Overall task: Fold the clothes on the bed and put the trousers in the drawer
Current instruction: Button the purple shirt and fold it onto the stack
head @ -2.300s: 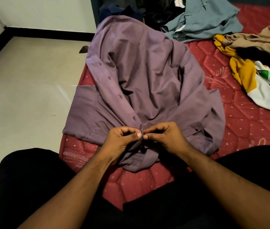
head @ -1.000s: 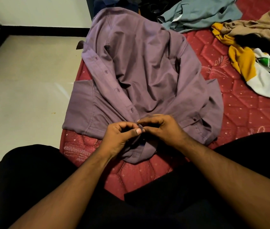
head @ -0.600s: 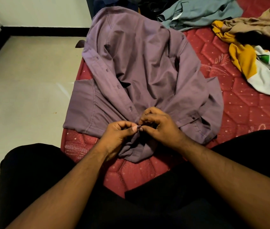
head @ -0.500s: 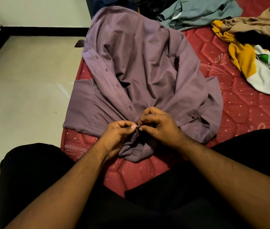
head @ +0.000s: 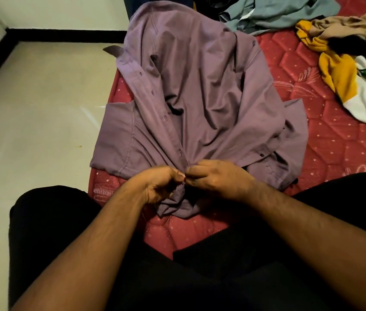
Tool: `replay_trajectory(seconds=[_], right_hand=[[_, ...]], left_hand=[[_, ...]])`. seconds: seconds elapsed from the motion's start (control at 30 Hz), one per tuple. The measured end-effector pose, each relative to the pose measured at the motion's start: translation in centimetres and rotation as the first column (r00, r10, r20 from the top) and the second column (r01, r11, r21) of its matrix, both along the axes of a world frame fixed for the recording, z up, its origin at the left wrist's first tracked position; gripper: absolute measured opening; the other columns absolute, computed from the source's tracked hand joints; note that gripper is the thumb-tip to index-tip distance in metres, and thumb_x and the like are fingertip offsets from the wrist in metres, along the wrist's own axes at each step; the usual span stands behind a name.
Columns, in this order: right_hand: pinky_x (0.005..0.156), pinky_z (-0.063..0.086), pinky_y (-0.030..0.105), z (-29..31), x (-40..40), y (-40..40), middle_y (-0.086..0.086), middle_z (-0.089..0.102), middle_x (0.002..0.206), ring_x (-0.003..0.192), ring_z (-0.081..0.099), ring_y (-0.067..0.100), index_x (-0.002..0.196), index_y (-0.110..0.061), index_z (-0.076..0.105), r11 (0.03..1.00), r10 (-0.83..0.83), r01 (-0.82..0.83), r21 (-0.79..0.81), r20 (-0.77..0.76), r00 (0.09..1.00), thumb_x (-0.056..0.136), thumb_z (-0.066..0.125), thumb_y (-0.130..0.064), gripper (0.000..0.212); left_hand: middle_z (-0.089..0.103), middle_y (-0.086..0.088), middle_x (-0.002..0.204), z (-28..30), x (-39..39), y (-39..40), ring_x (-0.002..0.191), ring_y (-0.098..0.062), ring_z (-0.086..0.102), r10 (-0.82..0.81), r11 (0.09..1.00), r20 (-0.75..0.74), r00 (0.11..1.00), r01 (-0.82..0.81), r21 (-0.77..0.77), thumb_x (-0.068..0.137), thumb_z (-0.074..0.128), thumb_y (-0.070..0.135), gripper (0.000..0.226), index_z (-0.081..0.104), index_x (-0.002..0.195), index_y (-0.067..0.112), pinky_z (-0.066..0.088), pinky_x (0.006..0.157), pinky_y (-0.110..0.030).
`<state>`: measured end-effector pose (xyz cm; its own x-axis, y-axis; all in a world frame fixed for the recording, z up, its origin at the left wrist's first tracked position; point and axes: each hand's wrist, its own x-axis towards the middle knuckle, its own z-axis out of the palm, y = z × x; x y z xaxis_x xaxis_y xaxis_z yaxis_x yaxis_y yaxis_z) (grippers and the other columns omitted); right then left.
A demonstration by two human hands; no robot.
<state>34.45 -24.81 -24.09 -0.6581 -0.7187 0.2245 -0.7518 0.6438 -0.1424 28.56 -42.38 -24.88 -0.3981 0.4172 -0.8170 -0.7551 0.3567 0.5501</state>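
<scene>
Red mattress: purple shirt placket pinched between both hands' fingers.

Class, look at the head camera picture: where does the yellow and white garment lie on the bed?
The yellow and white garment lies crumpled on the red mattress at the picture's right edge, just below the tan garment and to the right of the purple shirt.
</scene>
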Motion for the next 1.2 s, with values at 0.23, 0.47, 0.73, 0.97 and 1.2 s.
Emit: replay_trajectory(seconds=[0.23,0.47,0.73,0.97,1.2], right_hand=[[0.060,0.048,0.035,-0.1,0.4,-0.8,0.008,0.065,0.090,0.071,0.055,0.026,0.099,-0.013,0.067,0.992,-0.105,0.104,-0.065,-0.014,0.994,0.084,0.055,-0.017,0.020],[0.061,0.042,0.033,0.9,0.3,-0.4,0.011,0.062,0.087,0.075,0.051,0.024,0.084,-0.010,0.070,1.000,-0.026,0.027,-0.012,0.079,0.997,0.086,0.055,-0.016,0.017],[0.070,0.043,0.033,-0.1,0.9,0.0,-0.002,0.042,0.101,0.083,0.052,0.025,0.099,-0.026,0.048,0.907,-0.245,0.345,-0.242,0.364,0.899,0.087,0.054,0.000,0.029],[0.064,0.033,0.015,-1.4,-0.1,0.0,-0.004,0.040,0.088,0.073,0.038,0.003,0.078,-0.021,0.043,0.780,-0.318,0.375,-0.502,0.199,0.927,0.089,0.052,-0.013,0.017],[0.065,0.042,0.023,-1.6,0.1,0.3,0.007,0.051,0.085,0.074,0.049,0.013,0.074,-0.003,0.057,0.795,-0.304,0.380,-0.472,0.231,0.924,0.087,0.056,-0.012,0.015]], left_hand=[[0.054,-0.001,0.058,-0.3,0.3,-0.2,0.057,-0.012,0.047,0.003,1.000,-0.044,0.999,-0.003,-0.008,0.093,0.042,-0.004,0.032,0.059,0.071,0.011,0.040,0.058,-0.026],[0.056,0.000,0.055,0.4,0.1,-0.2,0.058,-0.011,0.052,-0.030,0.999,0.002,1.000,0.030,0.036,0.097,0.040,-0.002,0.036,0.057,0.068,0.011,0.046,0.061,-0.024],[0.059,-0.011,0.067,0.3,1.0,-0.1,0.061,-0.020,0.049,-0.119,0.992,-0.504,0.856,0.077,-0.103,0.094,0.061,0.014,0.022,0.068,0.073,0.008,0.039,0.058,-0.029],[0.065,0.007,0.080,0.3,1.4,-0.3,0.080,-0.005,0.058,-0.112,0.994,-0.978,0.176,0.037,-0.107,0.086,0.067,0.009,0.008,0.074,0.088,0.010,0.039,0.072,-0.005],[0.073,-0.002,0.089,0.6,0.0,-1.4,0.081,-0.005,0.064,-0.204,0.932,-0.973,-0.104,0.283,-0.226,0.083,0.062,0.025,0.027,0.076,0.100,0.010,0.047,0.076,-0.010]])
